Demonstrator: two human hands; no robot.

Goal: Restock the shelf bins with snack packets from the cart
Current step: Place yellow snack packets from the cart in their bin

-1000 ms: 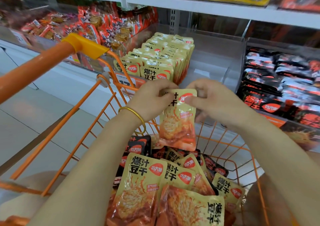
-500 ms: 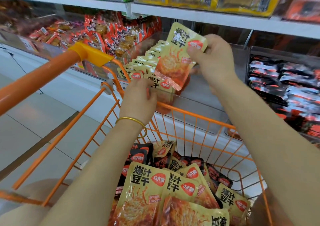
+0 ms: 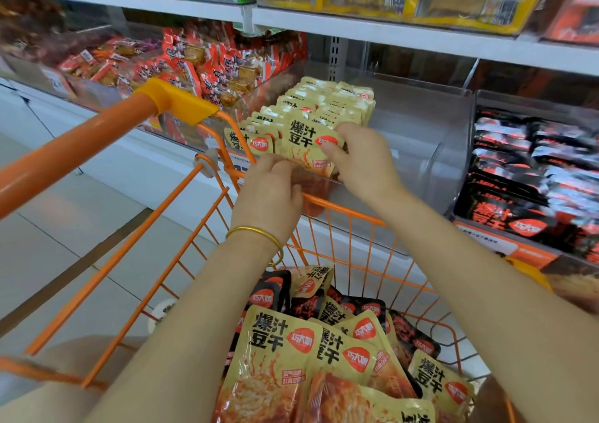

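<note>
Right hand (image 3: 359, 160) pinches the yellow packet (image 3: 303, 145) by its top, left hand (image 3: 269, 192) grips its lower edge, at the front of the row (image 3: 324, 105) in the clear bin (image 3: 421, 137). Release too soon and it likely flops over the front wall into the cart (image 3: 340, 208).

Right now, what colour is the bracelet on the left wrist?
The bracelet is gold, clearest in the head view.
</note>
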